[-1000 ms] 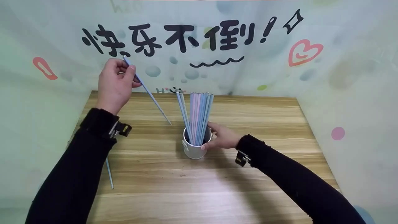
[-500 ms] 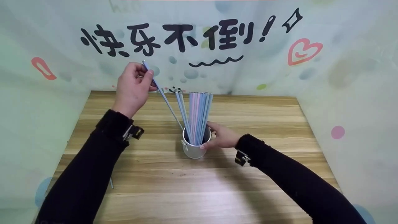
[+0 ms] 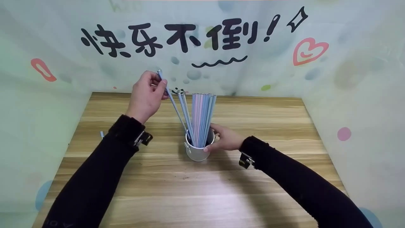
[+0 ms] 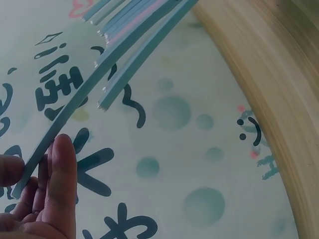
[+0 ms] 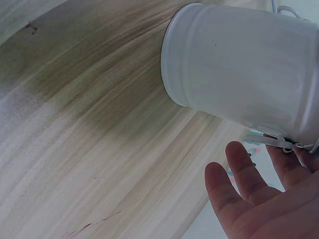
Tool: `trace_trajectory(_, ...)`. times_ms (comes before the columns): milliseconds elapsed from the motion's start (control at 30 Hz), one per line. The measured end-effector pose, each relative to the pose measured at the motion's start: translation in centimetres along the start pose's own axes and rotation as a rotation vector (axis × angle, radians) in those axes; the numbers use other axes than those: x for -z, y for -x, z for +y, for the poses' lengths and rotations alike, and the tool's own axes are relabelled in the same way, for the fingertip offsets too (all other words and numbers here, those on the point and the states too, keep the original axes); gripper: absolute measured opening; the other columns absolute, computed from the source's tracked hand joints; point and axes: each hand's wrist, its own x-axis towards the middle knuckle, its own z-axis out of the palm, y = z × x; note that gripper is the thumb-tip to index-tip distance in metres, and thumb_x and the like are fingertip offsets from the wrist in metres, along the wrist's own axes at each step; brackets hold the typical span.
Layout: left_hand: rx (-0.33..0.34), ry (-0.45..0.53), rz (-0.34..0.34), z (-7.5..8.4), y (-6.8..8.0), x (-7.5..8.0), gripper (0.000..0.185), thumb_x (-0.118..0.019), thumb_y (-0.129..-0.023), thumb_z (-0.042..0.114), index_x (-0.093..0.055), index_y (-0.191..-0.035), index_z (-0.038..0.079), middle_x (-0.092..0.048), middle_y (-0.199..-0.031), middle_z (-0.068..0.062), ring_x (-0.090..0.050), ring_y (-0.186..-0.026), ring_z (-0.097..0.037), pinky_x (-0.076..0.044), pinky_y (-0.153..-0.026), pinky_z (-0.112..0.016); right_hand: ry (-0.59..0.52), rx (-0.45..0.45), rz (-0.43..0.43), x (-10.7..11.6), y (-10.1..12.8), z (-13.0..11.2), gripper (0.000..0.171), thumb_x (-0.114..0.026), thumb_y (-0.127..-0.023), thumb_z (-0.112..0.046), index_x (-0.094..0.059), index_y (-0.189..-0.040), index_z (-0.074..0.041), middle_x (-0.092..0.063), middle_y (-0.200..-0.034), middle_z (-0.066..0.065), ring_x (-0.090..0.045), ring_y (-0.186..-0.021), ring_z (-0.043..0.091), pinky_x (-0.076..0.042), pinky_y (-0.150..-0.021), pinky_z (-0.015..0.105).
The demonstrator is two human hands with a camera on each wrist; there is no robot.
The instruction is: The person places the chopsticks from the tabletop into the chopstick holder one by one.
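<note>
The left hand (image 3: 146, 95) is pinching a blue stick (image 3: 173, 103) near its top, and its lower tip, outside the white cup (image 3: 198, 148) a second ago, is now entering it (joining the bundle (image 3: 202, 117)). The right hand (image 3: 226, 139) is still curling its grip around the cup on the surface (image 3: 190, 190).

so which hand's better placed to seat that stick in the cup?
Left. The left hand already pinches the stick, whose lower end sits at the cup mouth. The right hand grips the cup, steadying it.
</note>
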Motion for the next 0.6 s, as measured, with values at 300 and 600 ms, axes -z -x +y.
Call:
trace_trajectory(300,-0.010,-0.053,-0.058,-1.1,0.0,-1.4,0.023,-0.051,-0.107,0.020,-0.051,-0.119,0.000,-0.063,-0.109,-0.013,-0.068,-0.087,-0.019,-0.060,-0.079,-0.025,0.014,-0.027,-0.009,0.2,0.1,-0.3,0.093,-0.088,-0.079,-0.031,-0.039,-0.157,-0.019,-0.059,-0.143,0.011,-0.055,-0.129,0.035,-0.043,-0.111,0.055)
trace_trajectory(600,0.006,-0.110,-0.080,-2.3,0.2,-2.7,0.022,-0.054,-0.106,0.022,-0.054,-0.117,0.004,-0.066,-0.108,-0.012,-0.069,-0.088,-0.022,-0.060,-0.078,-0.027,-0.013,-0.012,-0.015,0.2,0.1,-0.2,0.094,-0.088,-0.079,-0.030,-0.037,-0.158,-0.019,-0.057,-0.145,0.011,-0.054,-0.131,0.038,-0.043,-0.112,0.054)
